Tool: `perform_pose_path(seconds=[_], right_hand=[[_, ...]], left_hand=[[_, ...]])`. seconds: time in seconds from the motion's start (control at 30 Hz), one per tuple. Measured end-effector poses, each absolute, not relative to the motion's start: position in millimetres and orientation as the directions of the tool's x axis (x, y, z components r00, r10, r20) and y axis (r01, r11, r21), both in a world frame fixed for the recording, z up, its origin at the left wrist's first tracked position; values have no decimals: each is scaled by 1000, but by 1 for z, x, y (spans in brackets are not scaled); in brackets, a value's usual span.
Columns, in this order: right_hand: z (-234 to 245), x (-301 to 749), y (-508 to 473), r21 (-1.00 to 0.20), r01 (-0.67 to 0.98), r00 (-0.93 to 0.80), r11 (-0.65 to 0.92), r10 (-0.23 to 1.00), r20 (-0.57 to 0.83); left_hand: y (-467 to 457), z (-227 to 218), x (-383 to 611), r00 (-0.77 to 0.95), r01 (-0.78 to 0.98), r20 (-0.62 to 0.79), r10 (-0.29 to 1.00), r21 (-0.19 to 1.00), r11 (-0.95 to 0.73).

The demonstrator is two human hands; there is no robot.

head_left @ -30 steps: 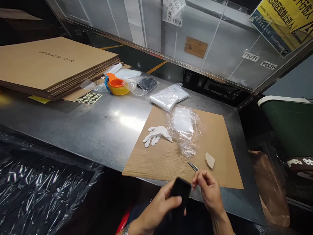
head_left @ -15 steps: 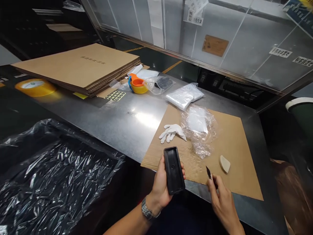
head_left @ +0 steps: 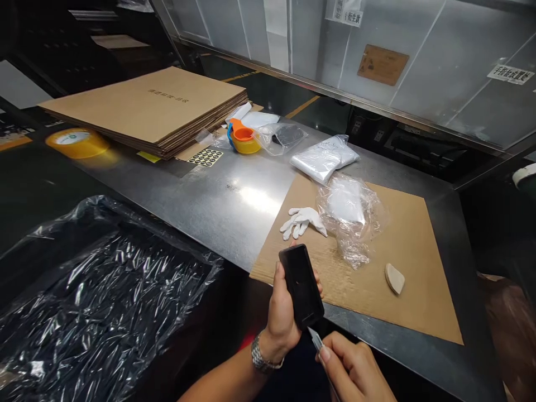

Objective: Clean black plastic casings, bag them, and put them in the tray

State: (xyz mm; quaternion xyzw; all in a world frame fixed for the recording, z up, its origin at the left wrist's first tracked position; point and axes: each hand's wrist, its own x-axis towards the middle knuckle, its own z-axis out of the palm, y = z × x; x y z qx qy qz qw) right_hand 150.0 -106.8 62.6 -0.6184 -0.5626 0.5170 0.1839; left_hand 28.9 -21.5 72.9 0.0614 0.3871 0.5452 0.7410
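Observation:
My left hand [head_left: 281, 312], with a metal-banded watch [head_left: 262, 353] on its wrist, is wrapped round a black rectangular tray-like part [head_left: 302, 287] with a raised rim, its hollow side facing me. Between thumb and fingers of my right hand [head_left: 349, 365] is a craft knife [head_left: 317, 341]. The blade points up and left, its tip right by the part's lower edge; whether they touch I cannot tell. Beyond the part, a white glove [head_left: 302, 222] lies on a flat cardboard sheet [head_left: 402, 234], beside a crumpled clear plastic bag [head_left: 352, 209].
A beige wedge-shaped pad [head_left: 394, 278] lies on the cardboard. Farther back on the metal table [head_left: 205, 206] are a white packet [head_left: 324, 159], an orange and yellow tape dispenser [head_left: 243, 137], a sticker sheet [head_left: 205, 157] and stacked cardboard [head_left: 146, 106]. Black plastic lining [head_left: 113, 290] fills the lower left.
My right hand has brought the knife left and down, from over the cardboard's edge to the black part's lower end. The part is tilted a little differently, and the view has shifted right.

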Motion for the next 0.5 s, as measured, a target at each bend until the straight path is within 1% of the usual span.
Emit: perform_pose_path(seconds=[0.13, 0.3, 0.5], right_hand=[[70, 151, -100, -804, 537, -239, -255, 868, -435], [74, 153, -97, -793, 556, -289, -249, 837, -465], [72, 153, -96, -796, 587, -299, -146, 875, -381]], left_hand=[[-22, 74, 29, 98, -766, -478, 873, 523, 373], [-23, 75, 30, 70, -753, -491, 868, 545, 369], [-24, 73, 31, 42, -732, -450, 892, 594, 334]])
